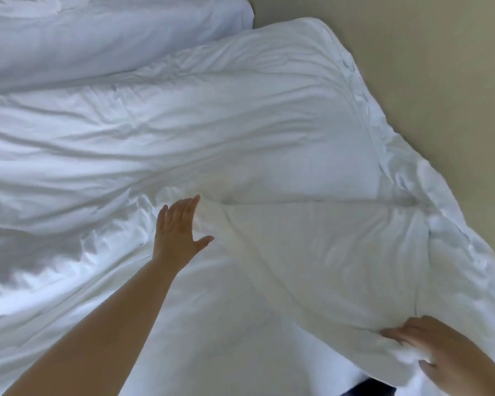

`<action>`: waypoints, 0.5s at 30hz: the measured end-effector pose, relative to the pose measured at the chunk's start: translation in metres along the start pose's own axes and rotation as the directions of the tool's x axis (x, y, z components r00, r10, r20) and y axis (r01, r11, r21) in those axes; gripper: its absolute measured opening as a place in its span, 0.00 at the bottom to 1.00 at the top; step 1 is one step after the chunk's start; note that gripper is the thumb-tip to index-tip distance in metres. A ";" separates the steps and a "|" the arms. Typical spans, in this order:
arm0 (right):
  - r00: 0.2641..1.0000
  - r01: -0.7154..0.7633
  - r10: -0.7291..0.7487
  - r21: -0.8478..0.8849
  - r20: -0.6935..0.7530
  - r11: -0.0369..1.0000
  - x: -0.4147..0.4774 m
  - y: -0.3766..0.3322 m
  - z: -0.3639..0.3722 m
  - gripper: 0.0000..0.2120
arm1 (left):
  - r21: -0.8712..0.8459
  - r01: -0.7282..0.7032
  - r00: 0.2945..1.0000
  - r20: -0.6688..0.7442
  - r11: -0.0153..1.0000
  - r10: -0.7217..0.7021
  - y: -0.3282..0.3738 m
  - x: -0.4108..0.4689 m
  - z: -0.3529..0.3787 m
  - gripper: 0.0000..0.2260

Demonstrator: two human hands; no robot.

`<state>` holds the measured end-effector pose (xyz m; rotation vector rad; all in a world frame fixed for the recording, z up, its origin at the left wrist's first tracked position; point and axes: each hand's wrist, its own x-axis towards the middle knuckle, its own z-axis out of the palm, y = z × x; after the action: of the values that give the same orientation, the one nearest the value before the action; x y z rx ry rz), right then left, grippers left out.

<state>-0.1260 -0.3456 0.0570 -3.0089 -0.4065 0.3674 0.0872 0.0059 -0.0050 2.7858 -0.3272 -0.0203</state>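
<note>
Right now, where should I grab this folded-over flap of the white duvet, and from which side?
Take the flap at its near right corner, coming in from the right, where the right hand seems to pinch it. That edge is loose and bunched; by the flat left hand the cloth runs into a crease with no free edge.

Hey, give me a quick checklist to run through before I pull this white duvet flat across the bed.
1. Left hand flat on the duvet: ok, the fingers are straight and press beside the fold.
2. Right hand holding the near edge: ok, fabric sits between thumb and fingers, though blurred.
3. Duvet surface smooth: not ok, long creases run across its left side.
4. Folded flap spread out: not ok, it lies doubled over.
5. Far corner squared on the bed: cannot tell.
</note>
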 end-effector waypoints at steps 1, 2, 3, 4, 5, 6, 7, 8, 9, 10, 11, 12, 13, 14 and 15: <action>1.000 -0.025 0.026 -0.054 0.008 0.998 -0.019 -0.003 -0.005 0.35 | 0.021 -0.045 0.999 0.018 0.999 0.045 -0.004 -0.007 -0.007 0.41; 0.996 -0.088 0.087 -0.109 -0.018 0.990 -0.037 -0.009 -0.007 0.33 | 0.064 -0.124 0.992 0.035 0.990 0.122 -0.008 -0.012 -0.008 0.44; 0.986 -0.169 0.166 -0.107 -0.031 0.980 -0.048 -0.009 -0.005 0.35 | 0.108 -0.227 0.973 0.068 0.968 0.221 -0.008 -0.015 -0.009 0.47; 0.975 -0.220 0.221 -0.101 -0.001 0.970 -0.051 -0.006 -0.001 0.42 | 0.175 -0.329 0.942 0.123 0.928 0.311 -0.003 -0.016 -0.010 0.48; 0.963 -0.265 0.268 -0.100 0.025 0.959 -0.059 -0.006 0.005 0.47 | 0.244 -0.441 0.896 0.171 0.864 0.410 0.010 -0.019 -0.010 0.49; 0.955 -0.287 0.294 -0.130 0.038 0.949 -0.066 -0.008 0.012 0.48 | 0.286 -0.509 0.855 0.277 0.812 0.439 0.025 -0.026 -0.009 0.47; 0.947 -0.310 0.319 -0.141 0.043 0.940 -0.070 -0.011 0.016 0.46 | 0.288 -0.570 0.813 0.334 0.769 0.478 0.037 -0.032 -0.004 0.45; 0.931 -0.348 0.360 -0.145 0.063 0.926 -0.069 -0.013 0.017 0.39 | 0.243 -0.559 0.793 0.435 0.793 0.426 0.049 -0.037 0.002 0.42; 0.919 -0.371 0.384 -0.141 0.085 0.918 -0.065 -0.011 0.016 0.31 | 0.234 -0.535 0.766 0.539 0.811 0.350 0.061 -0.045 0.001 0.42; 0.928 -0.351 0.365 -0.145 0.078 0.925 -0.065 -0.008 0.018 0.24 | 0.229 -0.518 0.748 0.589 0.824 0.306 0.069 -0.052 0.005 0.43; 0.936 -0.341 0.350 -0.152 0.033 0.928 -0.064 -0.006 0.019 0.20 | 0.225 -0.507 0.739 0.611 0.832 0.285 0.072 -0.059 0.009 0.44; 0.941 -0.332 0.339 -0.143 0.020 0.932 -0.065 -0.007 0.018 0.17 | 0.223 -0.500 0.728 0.631 0.837 0.267 0.071 -0.065 0.016 0.45; 0.954 -0.297 0.298 -0.188 -0.022 0.936 -0.068 -0.004 0.019 0.15 | 0.247 -0.497 0.720 0.653 0.832 0.236 0.070 -0.069 0.020 0.45; 0.962 -0.273 0.269 -0.228 -0.048 0.935 -0.070 0.000 0.023 0.16 | 0.282 -0.499 0.718 0.664 0.820 0.209 0.069 -0.073 0.024 0.45; 0.966 -0.257 0.244 -0.230 -0.086 0.939 -0.071 0.006 0.031 0.20 | 0.314 -0.504 0.720 0.667 0.804 0.191 0.069 -0.077 0.028 0.44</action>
<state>-0.1990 -0.3689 0.0420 -3.3083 -0.0626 0.2662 -0.0045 -0.0488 -0.0103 3.0516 -1.1920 -0.8854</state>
